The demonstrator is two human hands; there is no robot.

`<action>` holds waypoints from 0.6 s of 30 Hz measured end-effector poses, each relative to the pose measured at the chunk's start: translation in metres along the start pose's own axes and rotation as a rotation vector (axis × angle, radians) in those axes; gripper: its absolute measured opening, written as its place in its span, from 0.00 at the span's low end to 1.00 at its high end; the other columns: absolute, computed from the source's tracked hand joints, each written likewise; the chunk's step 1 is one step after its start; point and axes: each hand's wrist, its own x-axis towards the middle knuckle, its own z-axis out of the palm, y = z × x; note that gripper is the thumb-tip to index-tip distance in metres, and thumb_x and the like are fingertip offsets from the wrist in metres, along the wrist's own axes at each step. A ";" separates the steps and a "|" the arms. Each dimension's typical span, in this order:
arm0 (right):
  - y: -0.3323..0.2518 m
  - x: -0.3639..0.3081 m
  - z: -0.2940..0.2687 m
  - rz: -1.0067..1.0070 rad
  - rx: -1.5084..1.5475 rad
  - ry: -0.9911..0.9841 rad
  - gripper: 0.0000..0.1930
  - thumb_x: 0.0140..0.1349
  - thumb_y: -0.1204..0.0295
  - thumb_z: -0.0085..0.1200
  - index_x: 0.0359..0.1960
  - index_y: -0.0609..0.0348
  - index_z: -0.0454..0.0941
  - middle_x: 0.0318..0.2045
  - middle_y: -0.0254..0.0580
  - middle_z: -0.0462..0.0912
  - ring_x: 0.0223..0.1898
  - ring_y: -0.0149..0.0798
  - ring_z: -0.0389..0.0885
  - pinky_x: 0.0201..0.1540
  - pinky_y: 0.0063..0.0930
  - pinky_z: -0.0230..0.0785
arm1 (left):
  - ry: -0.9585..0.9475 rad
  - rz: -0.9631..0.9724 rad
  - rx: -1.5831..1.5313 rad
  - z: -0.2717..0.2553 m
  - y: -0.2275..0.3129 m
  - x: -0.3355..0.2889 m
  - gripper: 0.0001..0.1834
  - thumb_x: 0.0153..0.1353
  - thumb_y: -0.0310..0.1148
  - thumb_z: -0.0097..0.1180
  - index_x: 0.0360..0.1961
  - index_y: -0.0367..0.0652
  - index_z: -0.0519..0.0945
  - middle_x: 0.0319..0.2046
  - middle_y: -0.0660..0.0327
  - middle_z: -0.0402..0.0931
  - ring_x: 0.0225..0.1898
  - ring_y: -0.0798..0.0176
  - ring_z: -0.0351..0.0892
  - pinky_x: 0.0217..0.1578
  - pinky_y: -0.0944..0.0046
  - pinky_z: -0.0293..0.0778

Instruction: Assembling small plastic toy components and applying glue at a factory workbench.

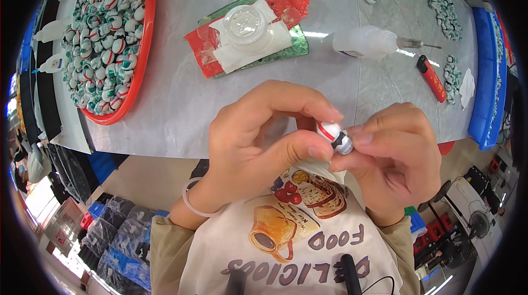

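Left fingers (300, 149), right fingers (382, 142) pinching 1 white piece (330, 131); grey tabletop (181, 113), red basin (150, 0), beige floor (157, 176)

Small piece (327, 130): white, red band, black patch. Basin (151, 6): red. Lighter (433, 81): red, black end. Bin (482, 75): blue.

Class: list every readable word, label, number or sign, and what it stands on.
Wording not copied.
White cloth apron with food pictures: large words legible, smaller ones blurred.
Red plastic lighter, black end: yellowish characters too small.
White needle-tipped plastic bottle: label unreadable.
White blue-tipped bottle: label blurred.
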 end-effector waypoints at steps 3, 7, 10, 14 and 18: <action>0.001 -0.001 -0.001 0.052 0.006 -0.007 0.17 0.37 0.74 0.67 0.29 0.61 0.72 0.24 0.40 0.73 0.24 0.31 0.70 0.24 0.20 0.59 | -0.003 0.004 0.035 0.000 0.000 0.000 0.14 0.48 0.21 0.59 0.37 0.30 0.73 0.35 0.54 0.74 0.29 0.68 0.71 0.30 0.71 0.69; 0.002 -0.002 -0.001 0.052 -0.002 -0.010 0.16 0.38 0.76 0.66 0.29 0.61 0.72 0.24 0.40 0.73 0.25 0.32 0.70 0.25 0.20 0.60 | -0.013 0.021 0.098 0.001 0.001 0.001 0.13 0.49 0.23 0.58 0.37 0.30 0.73 0.34 0.55 0.73 0.29 0.69 0.71 0.30 0.72 0.68; 0.003 -0.002 -0.001 0.048 -0.004 -0.004 0.16 0.38 0.78 0.65 0.29 0.62 0.72 0.24 0.40 0.72 0.25 0.32 0.70 0.25 0.20 0.60 | -0.006 0.021 0.101 0.002 0.001 0.002 0.12 0.51 0.23 0.57 0.37 0.30 0.73 0.33 0.55 0.73 0.29 0.69 0.71 0.29 0.72 0.68; 0.005 0.000 0.002 0.023 -0.015 0.002 0.16 0.38 0.78 0.65 0.30 0.63 0.72 0.24 0.40 0.72 0.25 0.32 0.70 0.25 0.21 0.60 | -0.019 0.032 0.123 0.000 0.001 0.002 0.12 0.52 0.22 0.56 0.38 0.30 0.73 0.34 0.55 0.73 0.30 0.69 0.71 0.29 0.72 0.68; 0.005 -0.002 0.000 0.026 -0.012 0.000 0.16 0.39 0.78 0.65 0.30 0.64 0.72 0.24 0.40 0.72 0.25 0.33 0.70 0.26 0.21 0.60 | 0.005 0.011 0.085 0.005 0.003 0.000 0.12 0.52 0.21 0.54 0.40 0.31 0.72 0.36 0.56 0.72 0.31 0.69 0.71 0.30 0.72 0.68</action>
